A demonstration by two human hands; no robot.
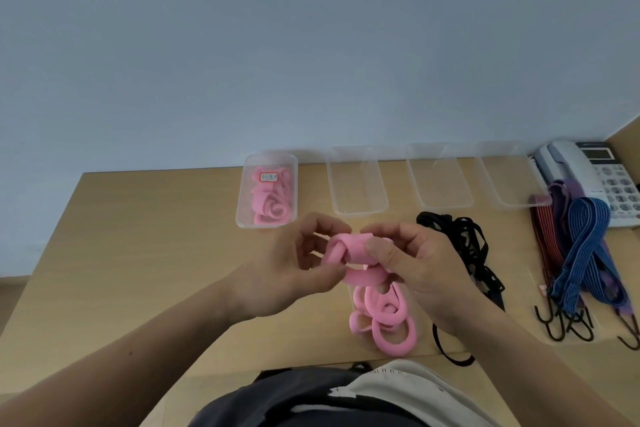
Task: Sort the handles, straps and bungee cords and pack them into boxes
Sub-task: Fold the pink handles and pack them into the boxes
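Held handle: a pink looped handle (349, 250) is up off the table (138, 236), in front of the labelled box (266, 225) and slightly to its right, with a second pink loop linked through it.
Left hand: the left hand (294, 263) has its fingers curled, and thumb and fingertips pinch the loop's left end.
Right hand: the right hand (415, 263) presses its thumb on top of the loop and curls its fingers beneath it.
Handling: it looks like soft foam, so it is probably very light, squashy and springy. It should be grippy rather than slippery and is unlikely to break.
Where to hold: the rounded body of one loop, pinched lightly. The linked loops will likely need working apart or will go in as a pair.
Loose handles: more pink loops (384, 319) lie tangled on the table, nearer the person than the labelled box.
Labelled box: clear plastic with a small tag. It already holds several pink handles and looks to have room for more.
Clear boxes: three more (358, 180) stand in a row to the right of the labelled box, and nothing shows inside them.
Black straps: a loose heap (464, 243) lies to the right of the labelled box, in front of the row. It looks limp and likely to snag.
Bungee cords: blue, red and purple bundles (585, 243) with dark hooks lie far right of the labelled box, beside a telephone (606, 170).
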